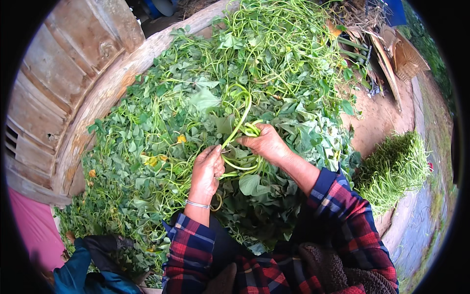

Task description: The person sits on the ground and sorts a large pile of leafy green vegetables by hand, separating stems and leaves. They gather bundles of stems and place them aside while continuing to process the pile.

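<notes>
My left hand (207, 171), with a silver-coloured bangle (198, 204) at its wrist, pinches a long green vine stem (242, 117) between thumb and finger. The stem curves up and away from me, and a small thin shiny edge shows by the fingertips, too little to identify. Close by on the right, my right hand (270, 144) is closed around several cut green stalks (250, 128). More green stalks (240, 168) loop below the two hands. Both hands are above a broad heap of leafy vines (147, 136), possibly sweet potato, with a few yellowed leaves (150, 160).
A dense stack of trimmed green stalks (398, 169) stands at my right. Farther back are a woven basket (407, 55) and dry split stalks (383, 66). A wooden plank wall (62, 92) and log beam (121, 84) border the left. Another person's teal sleeve (75, 262) shows at lower left.
</notes>
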Available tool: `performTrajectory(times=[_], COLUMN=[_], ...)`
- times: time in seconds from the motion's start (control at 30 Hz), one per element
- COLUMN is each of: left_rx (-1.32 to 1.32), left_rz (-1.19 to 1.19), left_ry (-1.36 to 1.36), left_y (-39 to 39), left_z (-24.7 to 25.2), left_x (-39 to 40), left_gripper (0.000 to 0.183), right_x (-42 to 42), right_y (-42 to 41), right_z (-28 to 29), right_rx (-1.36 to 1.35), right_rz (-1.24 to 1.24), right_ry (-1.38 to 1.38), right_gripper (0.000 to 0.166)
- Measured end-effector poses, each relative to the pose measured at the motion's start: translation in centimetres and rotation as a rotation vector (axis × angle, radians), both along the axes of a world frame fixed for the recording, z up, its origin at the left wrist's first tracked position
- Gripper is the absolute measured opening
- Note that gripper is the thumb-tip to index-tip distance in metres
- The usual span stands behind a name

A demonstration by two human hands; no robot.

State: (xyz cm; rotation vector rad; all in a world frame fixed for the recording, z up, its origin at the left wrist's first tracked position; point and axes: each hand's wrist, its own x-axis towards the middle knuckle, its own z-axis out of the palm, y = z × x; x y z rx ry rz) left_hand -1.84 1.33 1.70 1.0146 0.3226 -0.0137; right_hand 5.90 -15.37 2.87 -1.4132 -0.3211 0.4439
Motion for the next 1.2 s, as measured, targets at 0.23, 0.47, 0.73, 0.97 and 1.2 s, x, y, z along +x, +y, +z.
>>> performTrajectory(times=[0.23,0.47,0.73,0.97,1.2], left_rx=[0.289,0.411,0.855,0.721,0.336], left_rz=[0.187,0.293,0.336,0.374,0.62], left_ry=[-0.039,-0.161,-0.43,-0.379,-0.268], left_y=[-1.3,-1.7,-2.3,-0.9,4.6], left_z=[-0.7,-1.6,-2.1,-1.3,2.8], left_x=[0.3,0.3,0.7,0.7,-1.0], left_gripper=[0.008,0.009,0.011,0.007,0.012], right_x=[-0.5,-0.4,-0.5,0.8,4.6], right_y=[1.3,1.5,1.5,-0.8,-6.6], right_z=[-0.5,-2.4,-1.2,1.1,1.9], right_rx=[-0.421,-0.297,-0.099,-0.228,0.291], right_rz=[-0.114,-0.064,0.103,0.126,-0.183], right_ry=[-0.224,-0.414,0.291,0.307,0.31], right_gripper=[0.027,0.025,0.02,0.029,0.027])
